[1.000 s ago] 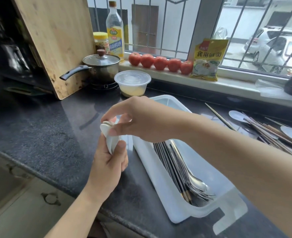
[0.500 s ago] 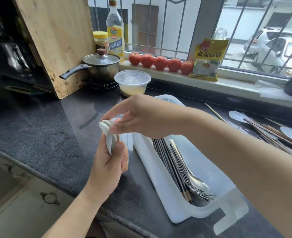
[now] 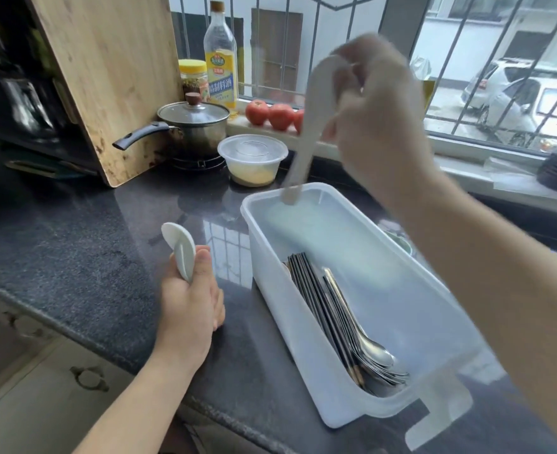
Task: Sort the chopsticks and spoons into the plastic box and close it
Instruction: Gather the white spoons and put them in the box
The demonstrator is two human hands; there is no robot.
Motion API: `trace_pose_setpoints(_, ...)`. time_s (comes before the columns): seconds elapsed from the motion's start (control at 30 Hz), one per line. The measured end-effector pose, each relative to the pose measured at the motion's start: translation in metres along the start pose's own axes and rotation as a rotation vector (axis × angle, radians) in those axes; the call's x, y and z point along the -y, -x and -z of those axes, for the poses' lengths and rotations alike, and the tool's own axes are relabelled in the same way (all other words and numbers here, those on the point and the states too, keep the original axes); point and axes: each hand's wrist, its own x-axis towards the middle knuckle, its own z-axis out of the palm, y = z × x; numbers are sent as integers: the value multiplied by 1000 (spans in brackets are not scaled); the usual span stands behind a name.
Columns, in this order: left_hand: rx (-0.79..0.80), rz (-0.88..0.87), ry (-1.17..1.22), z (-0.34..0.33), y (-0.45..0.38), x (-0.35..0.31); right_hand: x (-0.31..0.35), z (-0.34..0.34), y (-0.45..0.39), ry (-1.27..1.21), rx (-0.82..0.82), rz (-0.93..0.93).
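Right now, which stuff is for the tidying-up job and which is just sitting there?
For the job:
plastic box
chopsticks and metal spoons inside it
white spoon in the right hand
white spoons in the left hand

Just sitting there:
pot
cutting board
bottle
jar
tomatoes
lidded tub

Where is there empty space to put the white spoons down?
The plastic box has bare floor right of the chopsticks and metal spoons. The counter is bare left of the left hand, below the cutting board. Around the pot it is crowded.
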Motion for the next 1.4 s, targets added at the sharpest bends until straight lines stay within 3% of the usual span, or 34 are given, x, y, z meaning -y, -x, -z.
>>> trace_pose_setpoints(0.07,29,40,20,-1,-1,-1,-7,17,-9,231,137,-32)
trace_pose_setpoints(0.17,73,71,54,-2,-1,-4,-20,11,8,642,647,-70)
trace_pose_setpoints(0.27,93,93,60,-1,-2,-2,-35,-23,37,683,1030,-167)
trace_pose_setpoints(0.33,92,112,67,0,-2,-1,-51,-46,47,696,1109,-181)
trace_pose_setpoints(0.67,140,128,29,0,-1,3,-74,-73,63,793,1060,-212)
trace_pose_setpoints(1.0,150,95,23,2,2,2,-69,-62,51,553,871,-279)
trace_pose_setpoints(1.17,142,-16,-93,2,2,2,-31,-45,43,374,436,13)
trace_pose_setpoints(1.2,150,-57,-117,2,3,1,-19,-43,44,370,446,94)
trace_pose_setpoints(1.33,173,-172,-208,5,8,-1,2,-56,55,556,740,432)
trace_pose_setpoints(1.4,198,-174,-145,5,11,-3,-3,-66,60,542,718,506)
